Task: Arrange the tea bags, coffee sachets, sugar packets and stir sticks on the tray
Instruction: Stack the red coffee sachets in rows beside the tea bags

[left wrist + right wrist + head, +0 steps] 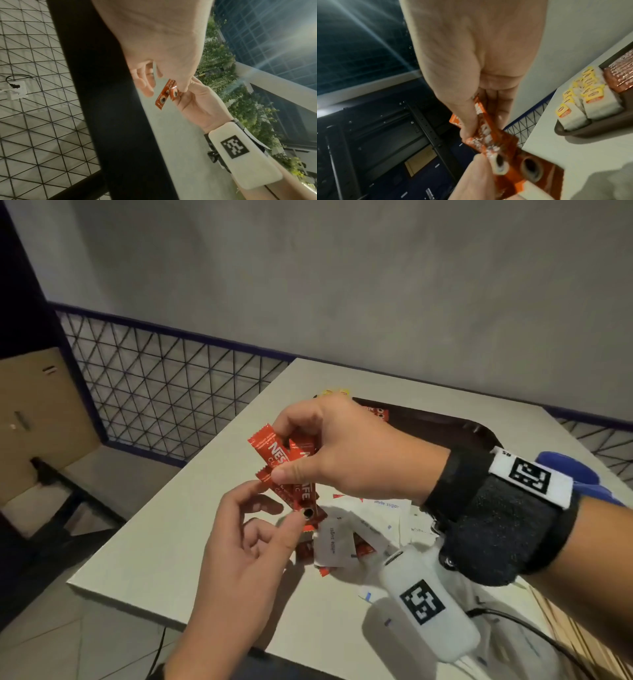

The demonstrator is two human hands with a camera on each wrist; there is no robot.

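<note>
My right hand (346, 460) grips a bunch of red coffee sachets (291, 470) above the table, thumb on top of them. My left hand (260, 529) is just below, its thumb against the sachets' lower ends (501, 166) and its other fingers loosely curled and apart from them. White sugar packets (334, 542) lie heaped on the table under both hands. Behind the right hand is the dark brown tray (472, 426), with tea bags (594, 108) that have yellow tags in its corner and more coffee sachets (621, 75) beside them. Wooden stir sticks (565, 628) lie at the lower right.
The pale table (171, 542) ends close on the left and near sides. A black wire-mesh fence (164, 392) runs along the floor beyond its left edge, with a cardboard box (34, 419) further left. A black cable (534, 631) crosses the table's near right part.
</note>
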